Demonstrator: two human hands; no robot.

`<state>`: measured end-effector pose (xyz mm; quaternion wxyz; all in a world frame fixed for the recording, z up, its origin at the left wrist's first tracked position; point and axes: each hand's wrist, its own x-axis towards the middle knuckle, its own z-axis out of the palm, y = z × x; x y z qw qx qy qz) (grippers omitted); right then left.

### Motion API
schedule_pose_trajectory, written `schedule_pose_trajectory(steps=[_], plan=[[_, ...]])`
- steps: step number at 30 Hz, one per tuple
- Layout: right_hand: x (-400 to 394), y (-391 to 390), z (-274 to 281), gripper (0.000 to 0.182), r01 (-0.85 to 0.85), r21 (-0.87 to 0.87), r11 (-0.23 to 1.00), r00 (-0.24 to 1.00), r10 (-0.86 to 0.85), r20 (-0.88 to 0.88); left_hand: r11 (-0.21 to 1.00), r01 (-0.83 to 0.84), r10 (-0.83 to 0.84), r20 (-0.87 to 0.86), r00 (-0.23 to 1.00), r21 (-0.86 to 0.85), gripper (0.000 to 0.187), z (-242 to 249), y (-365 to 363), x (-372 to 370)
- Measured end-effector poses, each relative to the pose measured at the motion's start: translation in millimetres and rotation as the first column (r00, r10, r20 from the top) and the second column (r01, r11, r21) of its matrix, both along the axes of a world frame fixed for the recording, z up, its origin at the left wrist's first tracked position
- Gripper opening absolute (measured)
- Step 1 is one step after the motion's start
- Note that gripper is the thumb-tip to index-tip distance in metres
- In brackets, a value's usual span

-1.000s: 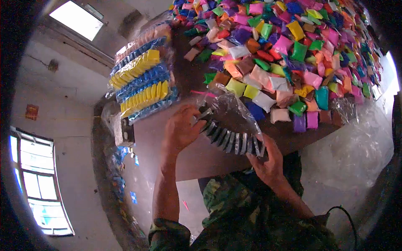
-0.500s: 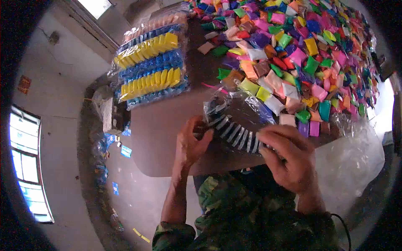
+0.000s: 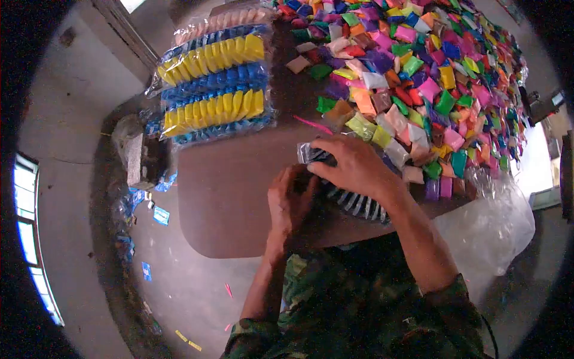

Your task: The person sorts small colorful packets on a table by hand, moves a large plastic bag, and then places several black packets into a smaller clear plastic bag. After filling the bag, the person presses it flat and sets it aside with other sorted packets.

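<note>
A curved row of small black packets in clear plastic [image 3: 360, 205] lies at the near side of the brown table, partly under my right hand [image 3: 357, 169]. My right hand reaches across to the row's left end, its thumb and fingers closed around the packets there. Beside it, my left hand [image 3: 289, 200] has its fingers curled at the same end, gripping the packets from the left. Its fingertips are dark and partly hidden. Clear wrap [image 3: 304, 152] sticks out just past the fingers. A thin pink strip [image 3: 313, 124] lies beyond the hands.
A large heap of colourful small packets [image 3: 430, 90] covers the table's right and far side. Rows of yellow, blue and pale packets in clear wrap [image 3: 218, 78] lie at the far left. A clear plastic bag [image 3: 490, 221] hangs at the right edge. Scraps litter the floor [image 3: 179, 287].
My right hand has moved left from the row's right end to its left end, next to my left hand. My left hand stays at that end, shifted slightly right.
</note>
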<state>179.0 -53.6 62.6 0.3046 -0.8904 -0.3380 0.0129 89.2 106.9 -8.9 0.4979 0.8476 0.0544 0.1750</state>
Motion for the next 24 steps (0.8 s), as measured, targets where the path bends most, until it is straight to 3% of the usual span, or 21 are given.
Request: schedule_pose_trajectory(steps=[1,4,7,10,13,16,19,22,24], plan=[[3,1,2,0.036,0.012,-0.019,1.0,0.997,-0.013,-0.082,0.999,-0.008,0.008,0.01,1.0,0.045,0.028,0,-1,2],[12,2,-3,0.034,0.049,0.072,0.996,0.995,-0.043,-0.092,0.991,0.095,-0.084,-0.121,0.989,0.091,0.026,-7,1,9],[14,-1,17,0.037,0.039,-0.009,0.999,0.948,-0.04,-0.314,0.972,0.151,-0.145,0.046,0.988,-0.181,0.022,1,5,-1],[15,-6,4,0.038,0.012,0.008,1.0,0.983,-0.01,-0.185,0.884,0.12,-0.133,0.003,0.991,-0.452,0.016,15,4,-7],[15,-8,-3,0.041,-0.012,0.11,0.994,0.984,0.031,-0.174,0.837,0.038,-0.087,-0.065,0.994,-0.546,0.012,16,7,-8],[20,-6,-1,0.04,-0.124,0.086,0.989,0.98,0.136,-0.149,0.883,0.017,-0.002,0.032,0.999,-0.469,0.013,1,7,-3],[17,1,15,0.035,-0.109,-0.113,0.988,0.952,0.071,-0.296,0.946,0.047,0.006,0.162,0.987,-0.319,0.02,-8,11,-1],[22,3,-4,0.032,-0.136,0.042,0.99,0.974,0.142,-0.179,0.858,-0.055,0.09,0.043,0.995,-0.51,0.03,11,1,-4],[24,6,-16,0.032,-0.141,0.036,0.989,0.974,0.145,-0.173,0.885,-0.021,0.075,0.097,0.992,-0.466,0.035,1,2,-4]])
